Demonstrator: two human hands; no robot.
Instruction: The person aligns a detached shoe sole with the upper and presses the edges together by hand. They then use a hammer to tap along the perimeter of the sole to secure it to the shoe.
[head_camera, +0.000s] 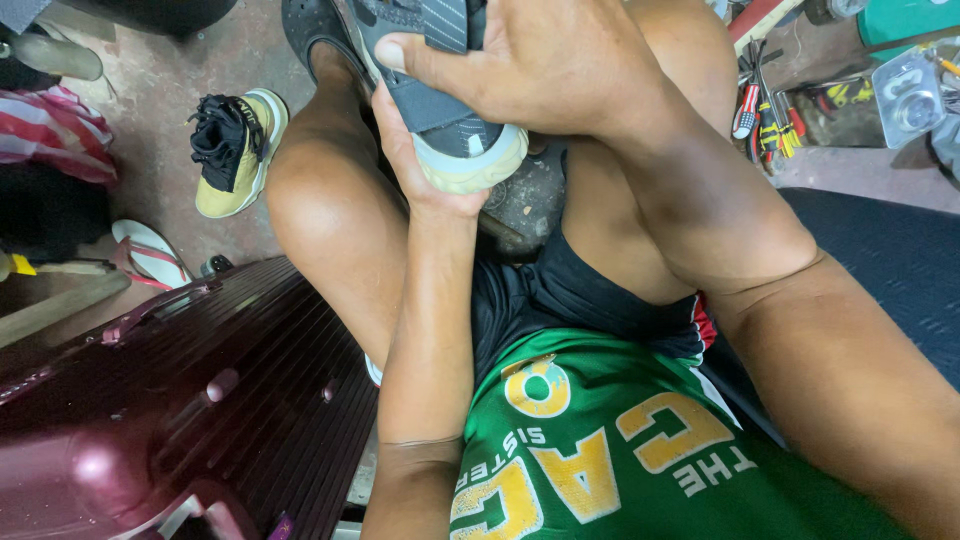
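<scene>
Landmark: grey shoe (450, 120), pale sole toward the camera.
Left hand (420, 160): cups the shoe from beneath.
Right hand (530, 60): grips the shoe from above, thumb across it.
Yellow-soled shoe (235, 150): left of the grey shoe, on the floor (170, 90).
Maroon suitcase (180, 400): below-left.
Screwdrivers (765, 115): right.

Little room is left around the left hand (425, 165) and right hand (540, 65), which are closed about a grey shoe (455, 125) between the raised knees (320, 200). To the left of the hands, passage is blocked by a maroon suitcase (190, 400). Beyond it, bare floor (160, 90) is seen beside a yellow sneaker (235, 150). To the right, a dark seat (890, 260) and scattered tools (765, 115) are met.
</scene>
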